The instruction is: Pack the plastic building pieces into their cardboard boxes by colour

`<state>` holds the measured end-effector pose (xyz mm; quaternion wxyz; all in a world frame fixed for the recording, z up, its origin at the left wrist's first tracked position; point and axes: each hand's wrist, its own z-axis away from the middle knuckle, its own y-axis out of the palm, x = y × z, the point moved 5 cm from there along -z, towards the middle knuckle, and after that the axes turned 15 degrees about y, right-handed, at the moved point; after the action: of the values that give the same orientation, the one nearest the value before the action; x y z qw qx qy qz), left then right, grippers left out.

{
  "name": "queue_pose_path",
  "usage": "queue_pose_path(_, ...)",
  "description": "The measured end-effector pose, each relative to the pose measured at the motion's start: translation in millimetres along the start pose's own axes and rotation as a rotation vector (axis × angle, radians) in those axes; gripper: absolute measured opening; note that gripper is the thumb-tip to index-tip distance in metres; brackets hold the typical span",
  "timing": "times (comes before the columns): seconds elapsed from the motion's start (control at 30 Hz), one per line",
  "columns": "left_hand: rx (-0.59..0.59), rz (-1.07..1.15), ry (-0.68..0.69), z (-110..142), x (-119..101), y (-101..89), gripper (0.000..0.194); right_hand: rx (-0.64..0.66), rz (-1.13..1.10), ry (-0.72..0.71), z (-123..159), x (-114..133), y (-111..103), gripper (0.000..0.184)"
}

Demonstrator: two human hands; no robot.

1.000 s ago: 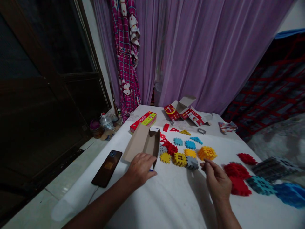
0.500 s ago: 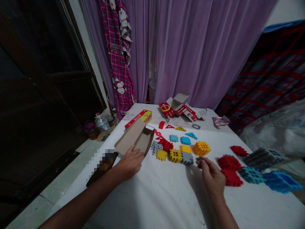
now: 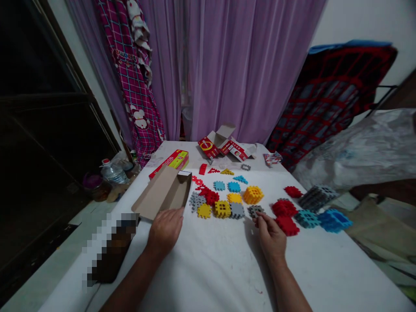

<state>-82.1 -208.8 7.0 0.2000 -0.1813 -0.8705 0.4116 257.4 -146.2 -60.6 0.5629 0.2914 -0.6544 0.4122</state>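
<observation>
My left hand (image 3: 165,229) is at the near end of an open cardboard box (image 3: 177,195), its fingers bent over the edge. The box lies with its long brown flap turned out to the left. In a pinch, my right hand (image 3: 271,238) has a dark grey, window-like interlocking block (image 3: 256,211) by its near edge. Just left of that block sit a grey stack (image 3: 237,210) and a yellow window stack (image 3: 222,209). Red blocks (image 3: 287,225) lie right beside my right hand. An orange-yellow stack (image 3: 253,195) stands beyond the grey block.
Teal window blocks (image 3: 307,219), blue blocks (image 3: 334,220) and a dark grey stack (image 3: 316,197) line the right side. A torn red carton (image 3: 209,147) and a red-yellow box (image 3: 172,162) are at the back. A partly pixelated dark phone-like object (image 3: 113,260) lies on the left.
The view has turned to the right. My left hand has drawn back from inside the box to its near edge. The grey block in my right hand now shows more plainly.
</observation>
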Motion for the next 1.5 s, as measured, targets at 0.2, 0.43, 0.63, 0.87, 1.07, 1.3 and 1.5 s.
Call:
queue_pose_path(0.2,-0.014,-0.013,-0.043,-14,2,4.9,0.029,0.062,0.161,0.021,8,-8,-5,0.047)
queue_pose_path(0.43,-0.096,-0.098,-0.004,-16,4,5.0,0.023,0.091,0.37,-0.025,14,2,3,0.039)
queue_pose_path(0.63,-0.114,-0.166,0.029,-15,3,7.9,0.024,0.105,0.488,-0.053,15,8,6,0.036)
queue_pose_path(0.87,-0.124,-0.177,0.021,-14,3,8.1,0.026,0.088,0.558,-0.077,16,13,7,0.034)
queue_pose_path(1.07,-0.133,-0.15,0.0,-17,1,3.9,0.026,0.056,0.622,-0.102,17,13,8,0.034)
queue_pose_path(1.3,-0.169,-0.148,0.002,-18,-1,1.2,0.023,0.053,0.667,-0.125,19,15,9,0.034)
queue_pose_path(1.5,-0.146,-0.132,-0.024,-18,-1,3.3,0.024,0.064,0.676,-0.127,21,18,10,0.033)
